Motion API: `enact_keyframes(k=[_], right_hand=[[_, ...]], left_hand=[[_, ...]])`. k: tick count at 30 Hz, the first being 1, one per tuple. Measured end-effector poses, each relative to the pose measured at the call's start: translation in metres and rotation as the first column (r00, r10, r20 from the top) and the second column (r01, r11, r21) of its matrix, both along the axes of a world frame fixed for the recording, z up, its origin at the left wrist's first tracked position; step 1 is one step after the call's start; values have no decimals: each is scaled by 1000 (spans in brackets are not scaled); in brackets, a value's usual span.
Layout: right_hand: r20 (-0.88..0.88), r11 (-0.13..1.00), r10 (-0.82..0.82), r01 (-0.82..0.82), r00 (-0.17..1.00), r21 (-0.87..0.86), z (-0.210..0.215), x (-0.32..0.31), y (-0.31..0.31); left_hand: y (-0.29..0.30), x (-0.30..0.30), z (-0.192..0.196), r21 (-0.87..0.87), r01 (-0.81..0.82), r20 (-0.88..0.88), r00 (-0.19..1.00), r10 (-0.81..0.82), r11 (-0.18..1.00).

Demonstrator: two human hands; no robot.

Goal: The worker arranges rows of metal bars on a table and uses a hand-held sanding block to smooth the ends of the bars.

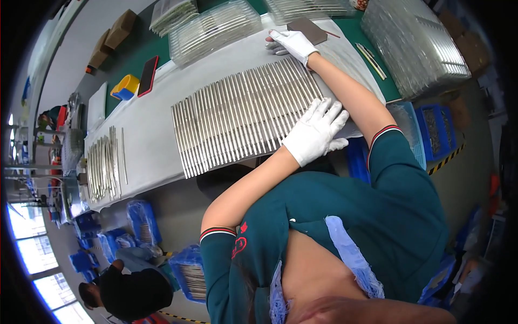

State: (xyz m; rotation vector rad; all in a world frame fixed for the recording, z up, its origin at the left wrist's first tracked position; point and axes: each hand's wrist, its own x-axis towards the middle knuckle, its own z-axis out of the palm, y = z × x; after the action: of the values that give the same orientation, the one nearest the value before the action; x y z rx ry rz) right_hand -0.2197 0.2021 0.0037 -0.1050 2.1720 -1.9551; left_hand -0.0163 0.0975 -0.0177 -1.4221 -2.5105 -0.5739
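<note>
A long row of slim silver metal rods [243, 110] lies side by side on a white-covered table [148, 148]. My left hand [315, 132], in a white glove, rests palm down at the near right end of the row. Its fingers are stretched out and touch the last rods. Beyond the row's far right corner is my right hand [291, 44], also gloved, with its fingers pointing left and somewhat apart. No object shows in it. A flat brown block [307, 31] sits just beside that hand.
Loose thin rods [105, 164] lie at the table's left end. Clear plastic trays of rods [216, 29] stand at the back, near a red-edged phone [148, 75] and yellow tape dispenser [125, 86]. Wrapped trays [415, 46] rise at right. Another person [129, 291] bends among blue bins.
</note>
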Motion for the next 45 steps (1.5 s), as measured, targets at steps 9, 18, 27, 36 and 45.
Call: enact_keyframes(k=[9, 18, 27, 36, 45], right_hand=[[-67, 997, 68, -70, 995, -40, -7, 18, 3], [-452, 725, 551, -135, 701, 675, 8, 64, 20], [-499, 504, 625, 178, 600, 845, 46, 62, 3], [-508, 130, 314, 494, 802, 860, -3, 10, 75], [-440, 643, 209, 217, 873, 734, 46, 54, 59]], left_hand=[[0, -3, 2, -17, -66, -3, 998, 66, 998], [-186, -1, 27, -34, -616, -142, 783, 606, 787], [-272, -9, 9, -194, -929, -120, 342, 932, 316], [-247, -12, 12, -185, -956, -81, 247, 966, 229], [-269, -14, 14, -14, -937, 160, 342, 926, 349]])
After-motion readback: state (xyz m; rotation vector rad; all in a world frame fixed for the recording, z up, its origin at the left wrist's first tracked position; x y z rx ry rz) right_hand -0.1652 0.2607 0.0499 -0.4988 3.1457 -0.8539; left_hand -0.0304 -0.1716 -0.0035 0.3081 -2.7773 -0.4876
